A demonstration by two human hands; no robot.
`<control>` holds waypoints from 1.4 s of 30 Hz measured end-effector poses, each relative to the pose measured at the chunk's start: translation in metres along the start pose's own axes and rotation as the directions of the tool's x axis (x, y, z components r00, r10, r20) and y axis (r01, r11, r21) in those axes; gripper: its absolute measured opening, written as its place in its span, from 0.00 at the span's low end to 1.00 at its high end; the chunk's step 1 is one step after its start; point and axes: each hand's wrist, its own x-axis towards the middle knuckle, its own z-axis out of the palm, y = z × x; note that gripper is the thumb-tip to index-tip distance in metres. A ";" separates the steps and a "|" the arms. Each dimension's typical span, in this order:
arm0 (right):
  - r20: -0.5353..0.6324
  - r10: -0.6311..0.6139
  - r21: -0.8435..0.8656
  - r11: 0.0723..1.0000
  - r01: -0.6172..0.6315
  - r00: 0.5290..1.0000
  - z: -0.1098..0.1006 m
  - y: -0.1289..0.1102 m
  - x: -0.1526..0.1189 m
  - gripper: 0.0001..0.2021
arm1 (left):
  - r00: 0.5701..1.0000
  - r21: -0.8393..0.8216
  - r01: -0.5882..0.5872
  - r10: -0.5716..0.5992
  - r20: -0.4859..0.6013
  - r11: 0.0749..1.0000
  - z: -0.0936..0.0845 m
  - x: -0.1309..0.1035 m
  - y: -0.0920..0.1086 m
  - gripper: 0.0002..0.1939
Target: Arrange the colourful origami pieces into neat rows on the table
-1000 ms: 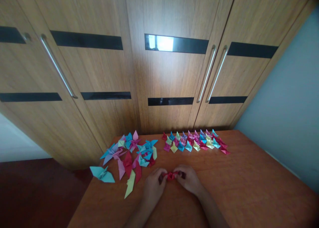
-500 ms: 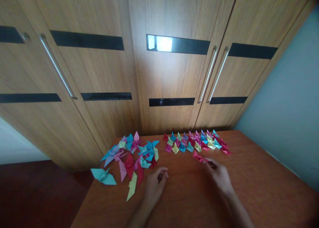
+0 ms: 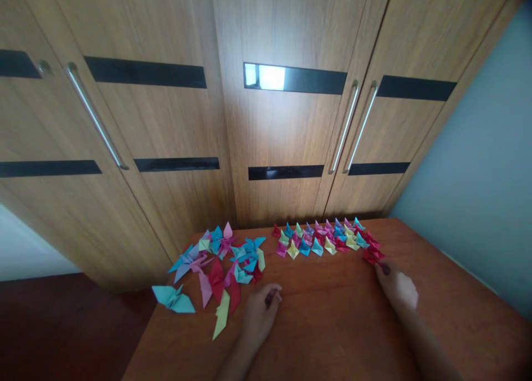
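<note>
My right hand (image 3: 397, 288) reaches to the right end of the rows and pinches a red origami crane (image 3: 371, 257) at its near edge. That crane sits at the front of the column of red cranes, and I cannot tell it fully apart from them. My left hand (image 3: 261, 313) rests on the table with its fingers curled in and nothing visible in them. Just beyond it lies a loose pile of origami cranes (image 3: 216, 278) in pink, blue, red and lilac. A pale yellow crane (image 3: 221, 314) and a turquoise crane (image 3: 173, 299) lie at the pile's near and left edges.
Rows of small folded cranes (image 3: 317, 248) in many colours stand along the back of the brown table (image 3: 324, 325). Behind the table rises a wooden wardrobe (image 3: 286, 126) with metal handles. A pale wall (image 3: 469, 203) borders the right side.
My right hand has moved right and slightly forward with the red crane, from in front of the rows to their right end. My left hand has stayed in place.
</note>
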 end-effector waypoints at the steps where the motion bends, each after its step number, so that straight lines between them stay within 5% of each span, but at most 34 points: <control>1: 0.012 0.014 -0.015 1.000 -0.014 1.000 0.000 -0.003 0.000 0.22 | 1.000 0.000 -0.001 0.001 0.005 1.000 0.000 0.000 0.000 0.10; 14: 0.115 0.110 -0.098 0.990 -0.099 0.987 -0.002 -0.035 0.004 0.25 | 0.999 0.036 0.010 -0.012 0.041 0.999 0.002 0.001 -0.004 0.11; 37: 0.085 0.099 -0.040 0.995 -0.095 0.991 0.001 -0.030 0.005 0.24 | 0.999 0.083 0.011 -0.014 0.043 0.996 0.001 0.001 -0.002 0.11; 42: -0.070 0.110 0.040 0.993 -0.108 0.991 0.000 -0.036 -0.010 0.24 | 0.999 0.054 -0.009 0.007 0.035 0.999 0.003 0.001 -0.005 0.11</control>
